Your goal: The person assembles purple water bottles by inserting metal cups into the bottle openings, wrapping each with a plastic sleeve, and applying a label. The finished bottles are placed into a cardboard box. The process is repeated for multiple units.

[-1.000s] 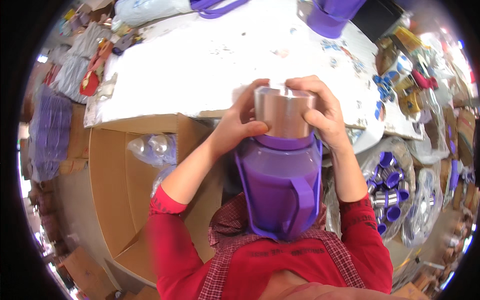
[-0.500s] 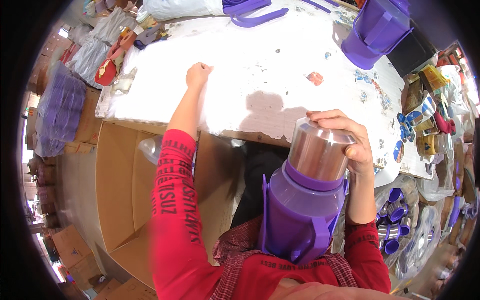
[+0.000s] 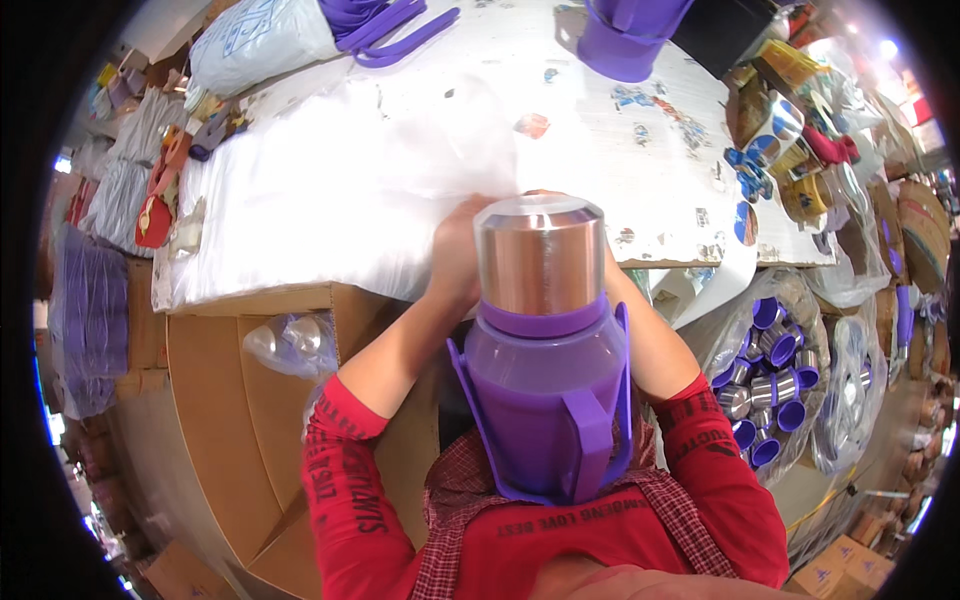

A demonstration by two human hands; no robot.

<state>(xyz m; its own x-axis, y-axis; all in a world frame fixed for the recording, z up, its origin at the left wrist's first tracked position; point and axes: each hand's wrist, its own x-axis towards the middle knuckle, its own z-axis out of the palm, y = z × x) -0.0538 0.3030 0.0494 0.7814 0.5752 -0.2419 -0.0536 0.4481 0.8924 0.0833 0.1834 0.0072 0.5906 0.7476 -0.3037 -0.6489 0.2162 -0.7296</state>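
Observation:
A purple vacuum jug (image 3: pixel 530 390) with a side handle and a steel cup cap (image 3: pixel 540 255) leans upright against my chest. Beyond the cap, my hands have come together over the table's near edge. My left hand (image 3: pixel 462 240) is closed at a clear plastic bag (image 3: pixel 425 150) that billows over the table; its fingertips are hidden behind the cap. Of my right hand (image 3: pixel 548 193) only a strip shows above the cap, so its fingers cannot be made out.
On the white table (image 3: pixel 590 160) stand another purple jug (image 3: pixel 625 45) and a bag of purple straps (image 3: pixel 265 45). An open carton (image 3: pixel 215 420) is at my left. Steel and purple cups (image 3: pixel 770 380) in plastic lie at my right, below tape rolls (image 3: pixel 800 195).
My right hand has left the jug's cap and moved beyond it. My left hand has come back toward the cap, with plastic film now raised beside it. The jug stands straighter.

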